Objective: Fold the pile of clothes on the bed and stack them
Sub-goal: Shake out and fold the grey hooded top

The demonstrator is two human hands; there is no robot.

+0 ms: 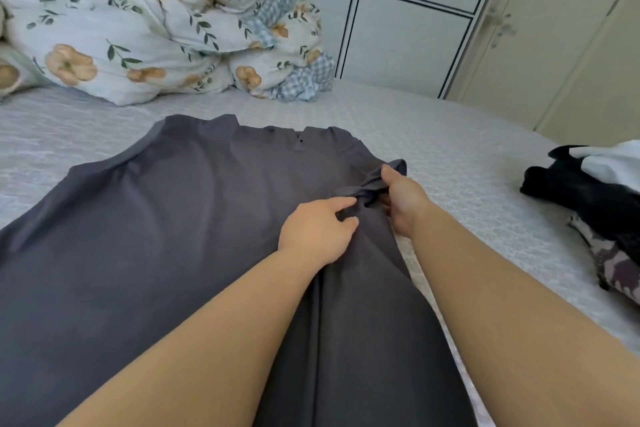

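Note:
A large dark grey garment lies spread flat across the bed, its collar end far from me. At its right edge a short sleeve is bunched up. My right hand grips that bunched sleeve from the right side. My left hand rests on the cloth just left of it, with thumb and forefinger pinching the same fold. A pile of other clothes, black, white and a patterned piece, sits at the bed's right edge.
A crumpled floral duvet and a checked cloth lie at the far left of the bed. White panelled cabinets stand behind the bed, with cream wardrobe doors at the right.

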